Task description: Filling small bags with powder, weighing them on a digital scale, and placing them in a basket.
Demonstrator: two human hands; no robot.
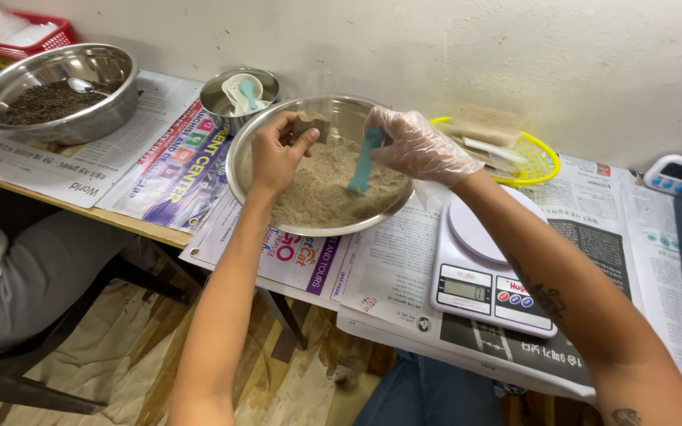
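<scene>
The bare left hand [275, 155] pinches a small tan packet [308, 126] over the steel bowl [240, 170] of beige powder [327, 189]; the gloved right hand [418, 145] grips a teal scoop [365, 162] — its tip in the powder; a white kitchen scale [489, 268] sits just right, a yellow basket [537, 158] behind.

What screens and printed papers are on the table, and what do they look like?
White kitchen scale's small grey screen: front of the scale, rectangular, right of the steel bowl.
White timer's dark screen: far right by the wall.
Colourful printed advert sheets: under the bowls, purple, red, white.
Grey newspaper sheets: covering the table.
</scene>
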